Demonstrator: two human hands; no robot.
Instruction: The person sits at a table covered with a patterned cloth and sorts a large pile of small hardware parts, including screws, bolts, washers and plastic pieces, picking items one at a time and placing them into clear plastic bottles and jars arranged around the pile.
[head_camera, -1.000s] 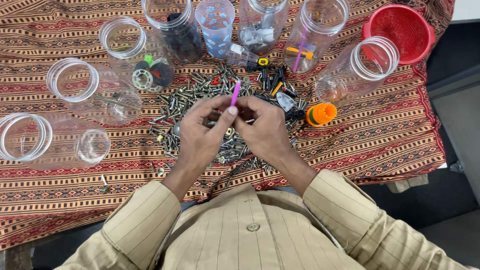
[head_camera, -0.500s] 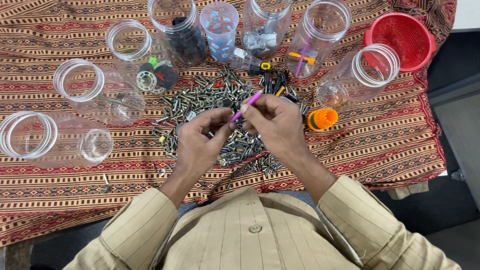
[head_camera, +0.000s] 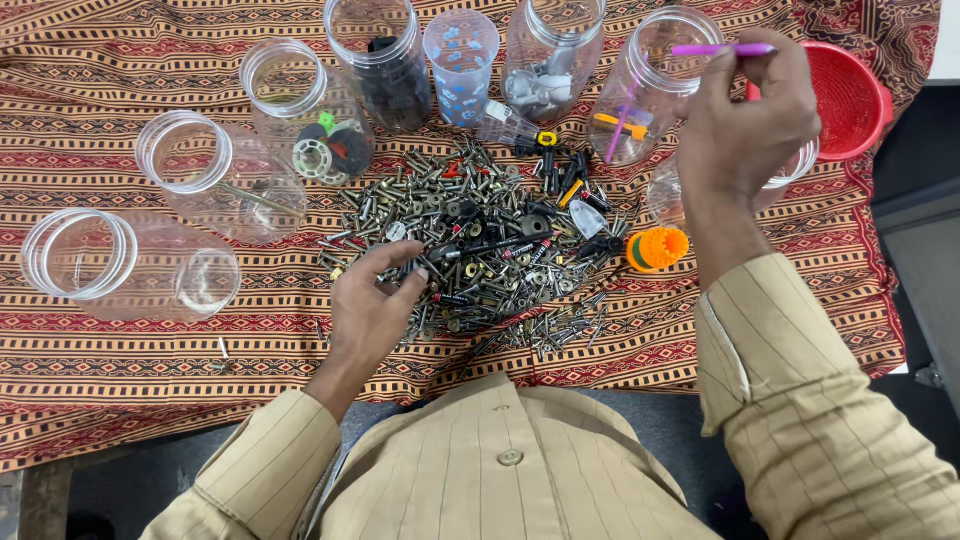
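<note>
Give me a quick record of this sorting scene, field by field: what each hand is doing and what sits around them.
Right hand: raised over a clear jar, pinching a thin purple stick
Left hand: resting on the pile of screws and small parts, fingers curled on pieces
Jars: clear plastic, open, ringed behind the pile; some lie on their sides
Red basket: far right, beside the right hand
Orange ribbed part: right edge of the pile
Surface: striped patterned cloth
</note>
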